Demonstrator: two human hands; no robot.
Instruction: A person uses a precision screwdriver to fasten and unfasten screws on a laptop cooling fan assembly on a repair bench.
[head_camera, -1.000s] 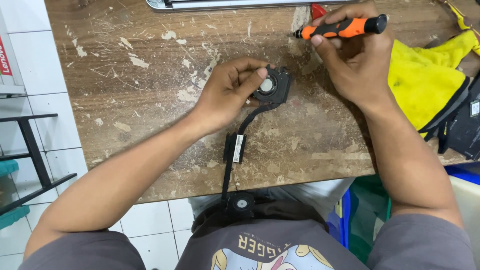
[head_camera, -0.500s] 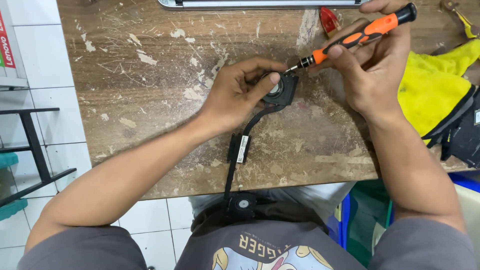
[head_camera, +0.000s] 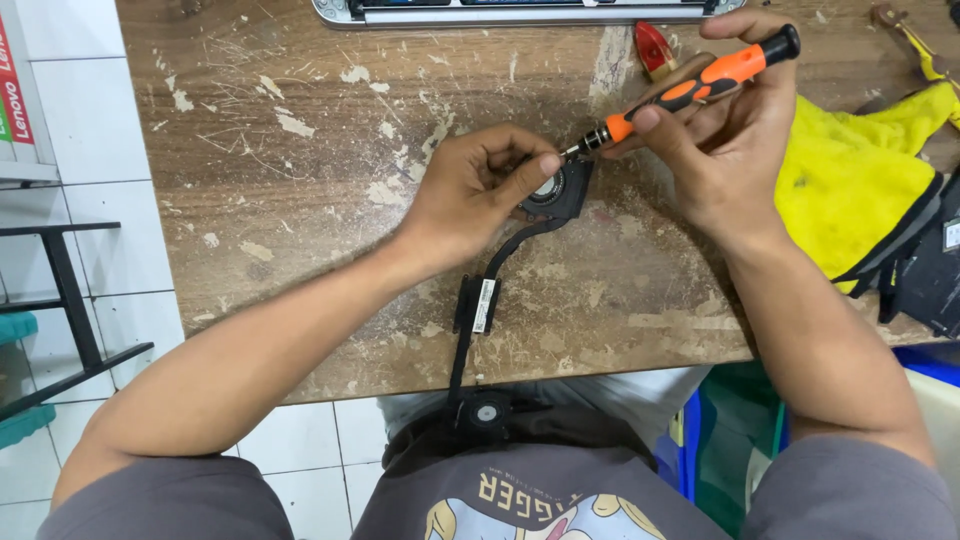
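Note:
A black laptop cooling assembly lies on the worn wooden table (head_camera: 300, 250): one fan (head_camera: 556, 193) near the table's middle, a thin heat pipe (head_camera: 478, 305) running toward me, and a second fan (head_camera: 487, 412) hanging past the front edge. My left hand (head_camera: 478, 192) pinches the far fan's left side and holds it down. My right hand (head_camera: 715, 130) grips an orange-and-black screwdriver (head_camera: 690, 88), tilted down to the left, with its tip at the fan's upper edge beside my left thumb.
A yellow cloth (head_camera: 860, 180) and black parts (head_camera: 930, 270) lie at the table's right. A silver laptop edge (head_camera: 520, 10) runs along the far side, with a small red object (head_camera: 655, 45) next to it. A black metal rack (head_camera: 65, 300) stands on the tiled floor at left.
My right hand brought the screwdriver down from above the table and tilted it, so its tip now meets the fan. My left hand stayed on the fan.

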